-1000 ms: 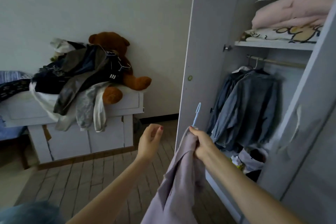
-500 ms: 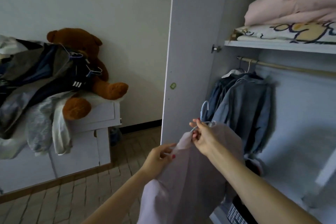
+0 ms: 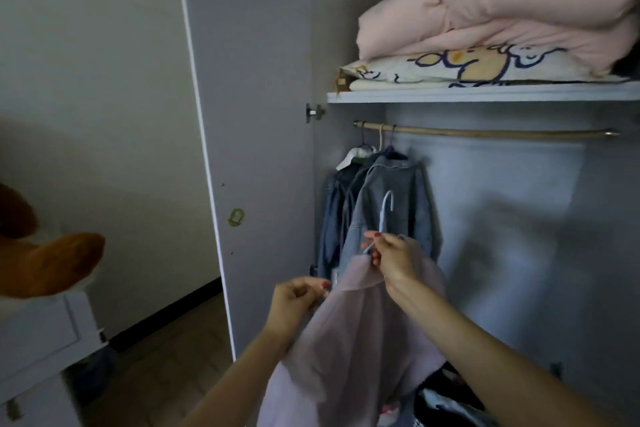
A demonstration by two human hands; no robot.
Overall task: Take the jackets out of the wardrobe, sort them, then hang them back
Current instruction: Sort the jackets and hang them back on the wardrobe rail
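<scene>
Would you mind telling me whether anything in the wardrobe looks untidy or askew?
Only the bottom: loose clothes lie heaped on the wardrobe floor. The folded bedding sits on the shelf, and the grey jackets hang bunched at the rail's left end.

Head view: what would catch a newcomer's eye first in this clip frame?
Low in the middle, both hands hold a pale pink jacket on a light hanger: the right hand at the hanger's neck, the left hand pinching the fabric's edge. Behind it, denim jackets hang at the left end of the wardrobe rail, and folded pink bedding fills the shelf above.
</scene>
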